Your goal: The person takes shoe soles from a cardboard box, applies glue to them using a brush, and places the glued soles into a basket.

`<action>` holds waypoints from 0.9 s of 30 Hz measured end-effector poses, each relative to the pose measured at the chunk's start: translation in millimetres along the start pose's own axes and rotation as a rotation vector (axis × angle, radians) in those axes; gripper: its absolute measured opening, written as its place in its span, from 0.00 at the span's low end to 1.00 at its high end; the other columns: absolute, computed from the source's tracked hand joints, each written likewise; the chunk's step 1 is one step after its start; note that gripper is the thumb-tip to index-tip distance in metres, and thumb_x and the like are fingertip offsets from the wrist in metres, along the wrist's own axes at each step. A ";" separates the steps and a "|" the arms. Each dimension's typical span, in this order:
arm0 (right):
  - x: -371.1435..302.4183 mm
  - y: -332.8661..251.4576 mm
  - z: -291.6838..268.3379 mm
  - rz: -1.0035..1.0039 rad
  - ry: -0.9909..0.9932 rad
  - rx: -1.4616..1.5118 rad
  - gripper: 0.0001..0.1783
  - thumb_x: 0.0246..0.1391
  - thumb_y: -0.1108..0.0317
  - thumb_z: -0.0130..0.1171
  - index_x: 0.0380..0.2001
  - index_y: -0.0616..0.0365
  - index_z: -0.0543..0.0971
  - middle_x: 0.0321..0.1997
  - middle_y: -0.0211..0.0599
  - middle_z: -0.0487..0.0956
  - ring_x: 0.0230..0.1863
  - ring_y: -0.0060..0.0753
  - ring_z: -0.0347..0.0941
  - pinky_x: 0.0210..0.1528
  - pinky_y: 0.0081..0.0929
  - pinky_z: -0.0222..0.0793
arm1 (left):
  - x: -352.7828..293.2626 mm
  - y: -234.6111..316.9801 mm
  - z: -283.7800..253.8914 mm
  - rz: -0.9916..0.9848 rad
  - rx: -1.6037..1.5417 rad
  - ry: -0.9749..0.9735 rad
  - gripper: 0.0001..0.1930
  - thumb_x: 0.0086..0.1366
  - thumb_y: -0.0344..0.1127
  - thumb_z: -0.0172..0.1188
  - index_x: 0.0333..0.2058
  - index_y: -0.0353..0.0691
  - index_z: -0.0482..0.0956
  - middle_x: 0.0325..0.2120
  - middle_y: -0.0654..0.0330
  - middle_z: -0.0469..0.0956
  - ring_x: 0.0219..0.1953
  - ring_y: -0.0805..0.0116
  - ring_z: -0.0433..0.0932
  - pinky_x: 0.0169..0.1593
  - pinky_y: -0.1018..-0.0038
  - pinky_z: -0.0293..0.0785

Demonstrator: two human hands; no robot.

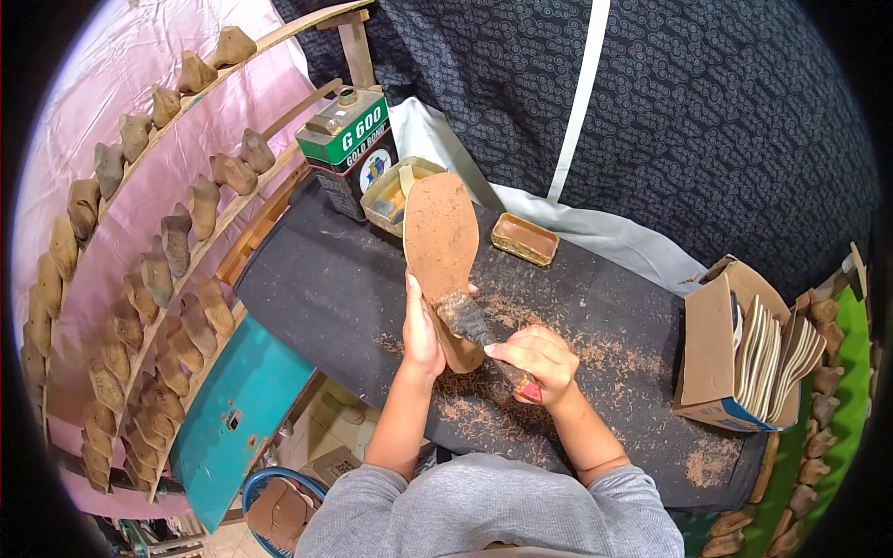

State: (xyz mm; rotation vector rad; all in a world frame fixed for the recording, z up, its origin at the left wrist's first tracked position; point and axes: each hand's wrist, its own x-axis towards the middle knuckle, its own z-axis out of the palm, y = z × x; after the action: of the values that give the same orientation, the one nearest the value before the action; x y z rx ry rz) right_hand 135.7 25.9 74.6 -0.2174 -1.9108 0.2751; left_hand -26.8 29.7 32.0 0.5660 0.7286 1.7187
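My left hand [420, 327] holds a brown shoe sole [441, 234] upright by its lower left edge over a dark work table [326, 288]. In my right hand [535, 361] is a brush with a red handle [526, 389]; its dirty bristles [462, 316] press on the lower part of the sole. Brown shavings lie scattered on the table around both hands.
A green and white metal can [349, 141] and a small open tin [398, 195] stand at the table's far left; a flat brown tin [525, 238] lies beside them. A cardboard box of insoles [744, 349] stands at right. Wooden racks with shoe lasts [158, 270] fill the left.
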 end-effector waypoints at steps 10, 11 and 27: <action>-1.1 2.2 5.0 0.017 0.042 -0.013 0.14 0.37 0.74 0.64 0.33 0.65 0.82 0.23 0.37 0.77 0.25 0.34 0.74 0.29 0.26 0.72 | -0.7 2.0 9.1 0.045 0.001 0.004 0.30 0.70 0.58 0.27 0.48 0.37 0.68 0.31 0.55 0.76 0.29 0.67 0.77 0.32 0.68 0.78; -3.6 2.6 4.3 0.020 0.043 -0.019 0.14 0.37 0.74 0.64 0.33 0.65 0.82 0.23 0.37 0.77 0.25 0.34 0.74 0.29 0.26 0.72 | -0.1 2.3 9.5 0.040 0.001 0.001 0.30 0.70 0.58 0.27 0.48 0.37 0.68 0.31 0.55 0.76 0.29 0.67 0.77 0.32 0.68 0.78; -6.5 2.1 4.8 0.030 0.035 -0.002 0.15 0.36 0.75 0.65 0.33 0.65 0.81 0.25 0.37 0.77 0.25 0.34 0.75 0.29 0.27 0.73 | -0.7 -0.7 4.6 0.033 -0.052 0.009 0.31 0.70 0.58 0.28 0.47 0.36 0.69 0.32 0.54 0.76 0.30 0.66 0.77 0.33 0.67 0.78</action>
State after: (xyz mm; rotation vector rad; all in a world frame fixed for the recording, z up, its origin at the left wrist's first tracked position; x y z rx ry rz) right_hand 133.4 25.6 66.5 -0.2509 -1.8749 0.2879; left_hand -23.0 30.0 34.7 0.5375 0.6823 1.7669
